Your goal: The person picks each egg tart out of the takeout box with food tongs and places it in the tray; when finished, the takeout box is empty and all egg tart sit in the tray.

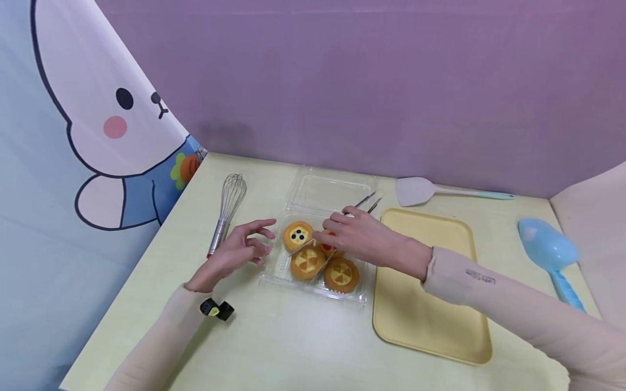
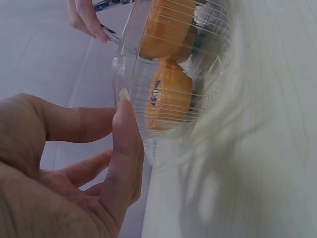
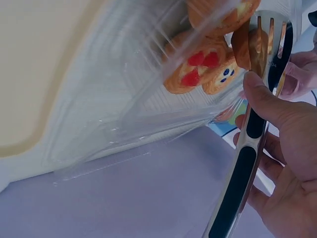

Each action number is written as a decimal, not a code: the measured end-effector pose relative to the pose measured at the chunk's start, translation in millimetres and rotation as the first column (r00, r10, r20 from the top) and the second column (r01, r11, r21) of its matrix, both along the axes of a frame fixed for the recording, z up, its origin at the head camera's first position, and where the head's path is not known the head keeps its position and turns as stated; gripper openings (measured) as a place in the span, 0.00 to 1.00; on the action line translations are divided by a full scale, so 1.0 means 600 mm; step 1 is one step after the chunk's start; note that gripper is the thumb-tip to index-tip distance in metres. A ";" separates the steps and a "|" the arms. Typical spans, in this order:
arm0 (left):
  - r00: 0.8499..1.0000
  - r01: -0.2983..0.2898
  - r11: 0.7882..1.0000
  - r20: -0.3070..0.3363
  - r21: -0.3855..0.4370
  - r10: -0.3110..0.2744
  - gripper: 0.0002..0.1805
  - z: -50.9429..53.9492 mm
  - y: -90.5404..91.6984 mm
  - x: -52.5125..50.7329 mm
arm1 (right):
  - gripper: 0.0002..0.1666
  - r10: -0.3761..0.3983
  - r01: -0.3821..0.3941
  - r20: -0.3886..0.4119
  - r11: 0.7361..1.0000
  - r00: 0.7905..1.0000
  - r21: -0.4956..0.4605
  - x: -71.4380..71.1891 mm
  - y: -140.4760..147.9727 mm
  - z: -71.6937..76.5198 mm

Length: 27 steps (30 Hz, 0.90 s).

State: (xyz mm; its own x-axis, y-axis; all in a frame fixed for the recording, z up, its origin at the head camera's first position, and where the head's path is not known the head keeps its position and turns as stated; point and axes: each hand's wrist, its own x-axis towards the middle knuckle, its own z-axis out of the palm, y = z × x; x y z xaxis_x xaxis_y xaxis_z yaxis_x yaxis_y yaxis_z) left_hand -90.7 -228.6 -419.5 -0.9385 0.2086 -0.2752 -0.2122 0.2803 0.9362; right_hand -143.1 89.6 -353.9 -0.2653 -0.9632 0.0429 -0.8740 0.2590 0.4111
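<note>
Four boxed pastries [image 1: 307,266] between the hands [image 1: 245,247] [image 1: 364,234]

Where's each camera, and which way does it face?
Head: head-worn, looking forward and down at the table; left hand, right hand, sleeves show.
Left wrist: worn there, facing the side of the clear plastic container; left hand, right fingers show.
Right wrist: worn there, facing tongs and pastries; right hand, left fingers show.
Both wrist views share the pastries.
</note>
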 end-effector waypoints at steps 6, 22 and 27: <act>1.000 0.003 1.000 -0.005 -0.017 -0.003 0.43 -0.004 0.000 -0.001 | 0.34 -0.044 0.044 0.014 0.998 0.999 -0.053 0.005 0.026 -0.005; 1.000 0.027 1.000 0.001 -0.008 -0.027 0.42 -0.005 -0.003 -0.006 | 0.35 -0.284 0.295 0.087 0.940 0.955 -0.172 0.006 0.149 0.022; 0.999 0.039 0.999 -0.002 -0.004 -0.039 0.43 -0.008 -0.005 -0.006 | 0.35 -0.319 0.328 0.077 0.914 0.945 -0.237 -0.004 0.194 0.021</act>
